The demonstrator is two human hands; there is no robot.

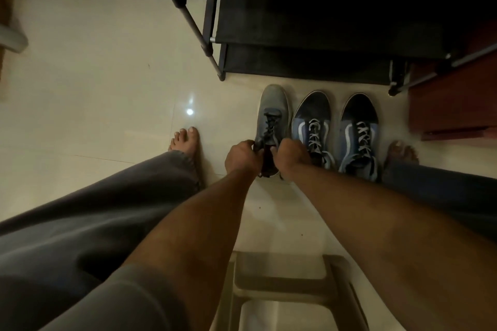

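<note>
Pale tiled floor [94, 88] before a black shoe rack [322, 21]; seated, I hold a grey sneaker [274, 113] in both hands.

A beige stool [282, 290] shows under me at the near edge. Two blue sneakers [312, 126] stand side by side on the floor just before the rack's front edge. The grey sneaker sits just beside them on their left, toe toward the rack. My left hand [240, 157] and right hand [291, 154] each curl round one side of its opening near the heel, grasping the collar. I judge it light, soft in the upper and stiffer at the sole, so collar or heel gives the surest hold.
</note>
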